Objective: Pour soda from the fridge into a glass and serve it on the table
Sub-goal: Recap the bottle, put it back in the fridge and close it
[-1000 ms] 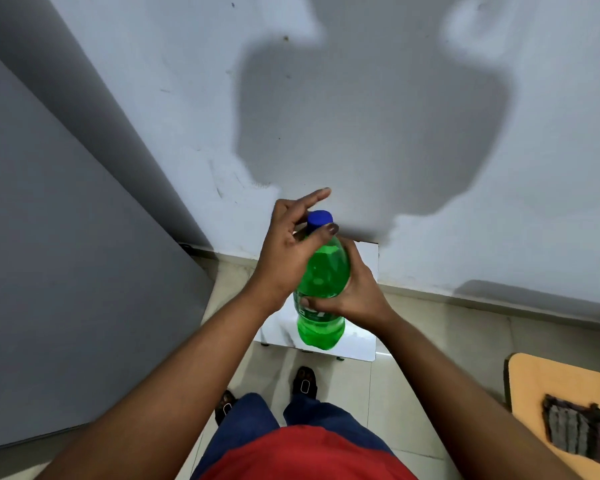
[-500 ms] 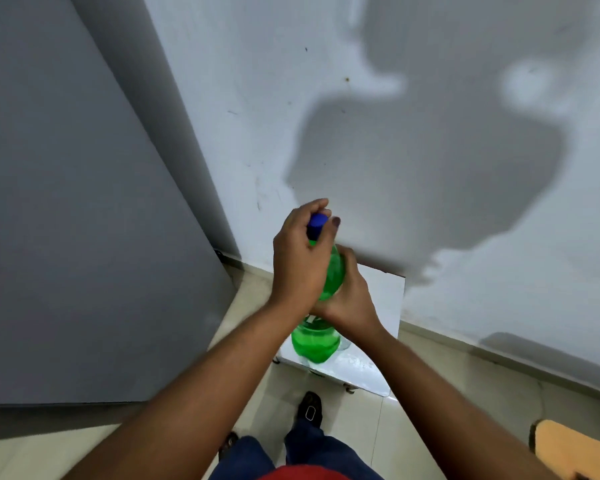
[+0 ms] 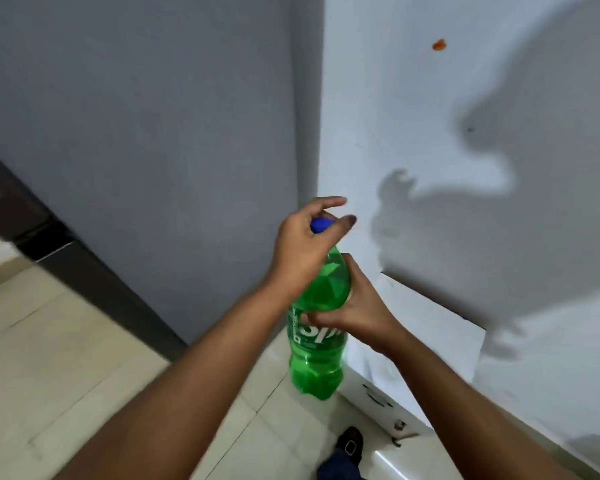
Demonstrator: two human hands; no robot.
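A green plastic soda bottle (image 3: 317,355) with a blue cap (image 3: 320,224) is held upright in front of me, above the floor. My right hand (image 3: 355,306) wraps around the bottle's middle from the right side. My left hand (image 3: 303,249) is on the top of the bottle, thumb and fingers closed round the blue cap, with the index finger sticking out. The bottle is mostly full of clear liquid. No glass is in view.
A tall grey fridge side (image 3: 146,140) fills the left and centre. A white wall (image 3: 465,150) with my shadow is on the right. A low white box (image 3: 430,341) stands on the tiled floor (image 3: 66,358) against the wall. My shoe (image 3: 350,443) is below.
My head has turned left, so the fridge now fills more of the view and the wooden table at the right has gone out of sight. Both hands stay on the bottle.
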